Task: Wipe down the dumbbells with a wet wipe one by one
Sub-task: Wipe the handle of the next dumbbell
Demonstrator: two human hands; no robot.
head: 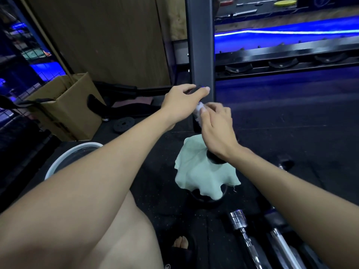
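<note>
A dumbbell (200, 113) is held tilted above the dark floor (291, 123), its top end gripped by the left hand (180, 103) and its handle pinched by the right hand (217, 129), the two hands close together. A pale green cloth (202, 175) is draped below the right wrist, over the lower end. More dumbbells (240, 226) are seen lying at lower right, a basin (64, 158) at left.

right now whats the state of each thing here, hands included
dumbbell: stood on end, tilted, held by both hands
left hand: grips the dumbbell's top end
right hand: presses a white wipe on the handle
green cloth: draped under the dumbbell, crumpled
cardboard box: open on top
rack cradles: empty
chrome bar: lying on the floor
</note>
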